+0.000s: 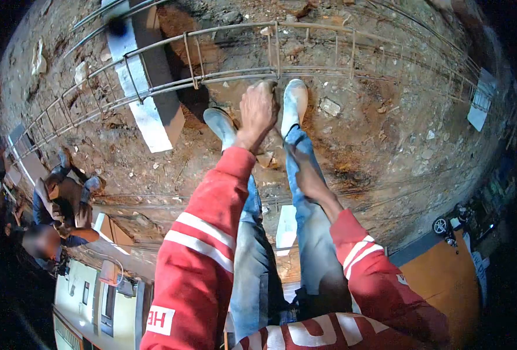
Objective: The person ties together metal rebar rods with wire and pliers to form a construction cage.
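Note:
My left hand (258, 111) is closed in a fist just below the lower bars of a long rebar cage (278, 52); whatever its fingers hold is hidden. My right hand (296, 157) is lower and to the right, in shadow, reaching toward the left one. Its fingers are too dark and blurred to make out. The cage curves across the upper view, with thin stirrups joining its long bars. Below it, my two pale shoes (295, 96) rest on brown, stony soil, one on each side of my left hand.
A long pale block (147, 111) lies under the cage at the upper left; another (286, 227) is between my legs. One more supports the cage at far right (482, 99). A person (66, 198) crouches at left. An orange surface (439, 286) and a wheel (440, 226) are lower right.

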Tool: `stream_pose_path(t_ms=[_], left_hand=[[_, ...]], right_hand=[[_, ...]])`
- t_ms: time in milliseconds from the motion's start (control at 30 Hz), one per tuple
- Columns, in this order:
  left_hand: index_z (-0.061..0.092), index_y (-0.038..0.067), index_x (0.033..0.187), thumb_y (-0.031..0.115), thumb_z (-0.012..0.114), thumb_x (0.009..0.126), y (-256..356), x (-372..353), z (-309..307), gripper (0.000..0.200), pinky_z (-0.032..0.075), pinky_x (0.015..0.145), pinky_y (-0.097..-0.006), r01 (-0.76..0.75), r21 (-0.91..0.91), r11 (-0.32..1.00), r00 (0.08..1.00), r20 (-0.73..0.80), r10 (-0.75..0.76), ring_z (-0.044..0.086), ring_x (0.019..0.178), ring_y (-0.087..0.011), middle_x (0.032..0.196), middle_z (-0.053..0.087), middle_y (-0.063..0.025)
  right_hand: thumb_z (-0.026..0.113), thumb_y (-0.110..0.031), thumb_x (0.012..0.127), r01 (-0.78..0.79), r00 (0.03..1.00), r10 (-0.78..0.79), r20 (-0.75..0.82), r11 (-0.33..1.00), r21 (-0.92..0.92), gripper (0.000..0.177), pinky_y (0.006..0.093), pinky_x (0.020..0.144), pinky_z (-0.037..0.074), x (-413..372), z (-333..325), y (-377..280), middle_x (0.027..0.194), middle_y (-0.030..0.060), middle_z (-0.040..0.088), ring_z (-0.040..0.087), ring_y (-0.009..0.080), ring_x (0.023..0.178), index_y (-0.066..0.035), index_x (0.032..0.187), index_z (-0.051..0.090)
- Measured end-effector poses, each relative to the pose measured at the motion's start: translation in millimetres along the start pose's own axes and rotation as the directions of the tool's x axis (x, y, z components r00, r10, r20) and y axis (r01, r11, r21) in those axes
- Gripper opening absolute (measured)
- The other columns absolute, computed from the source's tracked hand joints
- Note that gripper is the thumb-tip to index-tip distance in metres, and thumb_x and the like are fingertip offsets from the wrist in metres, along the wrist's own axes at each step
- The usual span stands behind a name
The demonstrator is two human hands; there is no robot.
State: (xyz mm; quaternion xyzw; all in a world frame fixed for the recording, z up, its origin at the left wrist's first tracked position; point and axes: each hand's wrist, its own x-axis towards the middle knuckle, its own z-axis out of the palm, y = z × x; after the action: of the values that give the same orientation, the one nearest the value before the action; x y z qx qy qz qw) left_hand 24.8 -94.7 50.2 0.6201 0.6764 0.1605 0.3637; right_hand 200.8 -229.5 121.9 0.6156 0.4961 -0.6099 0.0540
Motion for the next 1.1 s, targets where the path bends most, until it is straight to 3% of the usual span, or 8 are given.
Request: stream_pose_path(t_ms=[100,167,433,533,600,667,900,1100], left_hand=[[0.064,0.003,0.093,0.015,0.057,0.083,9.0,-6.1,6.7,0.017,0.048,0.070,-0.0531,0.127,-0.156,0.980,0.985,-0.096,-0.143,0.062,0.082,-0.0448,0.083,0.064,-0.0241],[0.071,0.004,0.090,0.018,0.061,0.083,21.4,-2.8,1.5,0.019,0.049,0.071,-0.0512,0.255,-0.207,0.944,0.956,-0.093,-0.279,0.063,0.083,-0.0429,0.084,0.066,-0.0236],[0.072,0.005,0.093,0.020,0.061,0.083,14.3,2.7,-13.4,0.021,0.051,0.068,-0.0500,0.191,-0.176,0.966,0.981,0.005,-0.193,0.064,0.076,-0.0426,0.081,0.066,-0.0238],[0.072,0.004,0.090,0.020,0.061,0.083,7.5,4.7,-12.4,0.021,0.051,0.068,-0.0497,0.174,-0.165,0.971,0.985,0.050,-0.168,0.064,0.076,-0.0428,0.080,0.066,-0.0236],[0.071,0.004,0.085,0.022,0.061,0.083,6.4,6.9,-13.6,0.021,0.051,0.067,-0.0501,0.145,-0.125,0.982,0.989,0.044,-0.140,0.064,0.075,-0.0429,0.080,0.065,-0.0239],[0.068,0.001,0.080,0.024,0.060,0.084,7.7,7.1,-16.9,0.024,0.050,0.066,-0.0508,0.094,-0.082,0.992,0.995,0.051,-0.090,0.063,0.074,-0.0438,0.079,0.064,-0.0240],[0.054,0.003,0.088,0.012,0.059,0.080,10.2,-5.0,-10.8,0.013,0.041,0.064,-0.0546,0.012,-0.050,0.999,1.000,-0.028,-0.013,0.055,0.076,-0.0435,0.079,0.057,-0.0208],[0.065,0.000,0.094,0.017,0.061,0.082,29.0,-9.5,-0.5,0.021,0.047,0.066,-0.0501,0.188,-0.117,0.975,0.978,-0.070,-0.197,0.060,0.075,-0.0431,0.079,0.063,-0.0232]], right_hand=[[0.046,0.006,0.078,-0.168,0.975,0.203,-0.085,0.936,0.309,0.063,0.0388,0.102,0.036,17.5,-4.3,-2.7,0.126,0.0271,0.052,0.050,0.0368,0.118,-0.001,0.140,0.037],[0.053,0.001,0.081,-0.191,0.963,0.240,-0.124,0.930,0.315,0.050,0.0362,0.086,0.044,32.0,-16.5,-14.3,0.104,0.0099,0.058,0.053,0.0198,0.095,-0.001,0.130,0.046],[0.058,-0.012,0.083,0.031,0.985,0.043,-0.165,0.908,0.418,0.030,0.0321,0.078,0.044,49.6,5.9,1.6,0.094,0.0025,0.056,0.049,0.0141,0.084,-0.002,0.111,0.055],[0.056,-0.019,0.081,-0.121,0.988,0.153,-0.030,0.873,0.473,0.054,0.0374,0.096,0.041,50.4,6.4,-2.0,0.121,0.0152,0.057,0.052,0.0282,0.112,0.001,0.131,0.046],[0.054,-0.011,0.086,-0.116,0.975,0.188,-0.114,0.880,0.461,0.034,0.0336,0.079,0.045,55.7,19.9,3.7,0.097,0.0028,0.058,0.052,0.0158,0.088,-0.002,0.119,0.054],[0.048,-0.006,0.088,0.103,0.974,0.031,-0.223,0.819,0.564,0.036,0.0362,0.076,0.045,59.6,37.4,15.6,0.096,0.0066,0.058,0.053,0.0180,0.088,0.000,0.124,0.050],[0.045,-0.001,0.088,0.099,0.875,-0.075,-0.478,0.995,0.024,0.041,0.0414,0.073,0.047,66.9,55.8,23.8,0.093,0.0130,0.057,0.055,0.0232,0.082,0.001,0.129,0.044],[0.050,0.001,0.082,-0.011,0.916,-0.055,-0.397,0.987,-0.162,0.037,0.0574,0.066,0.040,28.5,-16.7,-74.1,0.084,0.0332,0.058,0.055,0.0534,0.083,0.002,0.117,0.042]])
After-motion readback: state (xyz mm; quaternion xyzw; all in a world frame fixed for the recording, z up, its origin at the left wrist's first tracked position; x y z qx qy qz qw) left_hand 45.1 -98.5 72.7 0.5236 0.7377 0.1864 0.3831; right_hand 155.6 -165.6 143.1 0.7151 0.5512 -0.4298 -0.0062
